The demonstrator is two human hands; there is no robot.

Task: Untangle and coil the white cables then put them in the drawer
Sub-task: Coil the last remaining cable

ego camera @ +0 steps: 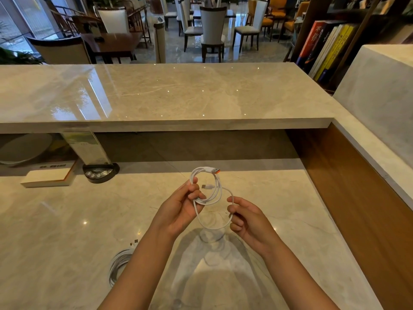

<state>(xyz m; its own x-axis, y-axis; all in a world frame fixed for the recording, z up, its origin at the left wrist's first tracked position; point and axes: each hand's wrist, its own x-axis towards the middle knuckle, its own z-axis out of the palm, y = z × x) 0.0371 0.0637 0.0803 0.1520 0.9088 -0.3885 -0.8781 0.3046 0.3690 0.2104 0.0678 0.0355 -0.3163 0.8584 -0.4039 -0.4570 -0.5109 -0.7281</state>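
Polished stone, smooth plastic, warm wood

The desk (pixel 67 220) is glossy pale marble that mirrors ceiling lights, as does the raised ledge (pixel 178 92) behind it. The cable (pixel 218 193) in the hands looks like smooth white plastic with an orange-tipped plug (pixel 215 170). Right of the desk runs a matt brown wood panel (pixel 357 198); a paper book (pixel 49 177) lies at its far left.

Left hand (pixel 181 209) and right hand (pixel 248 222): both bare, without rings or watch; forearms uncovered, no sleeve in view; short, unpainted nails on the fingers (pixel 237 201).
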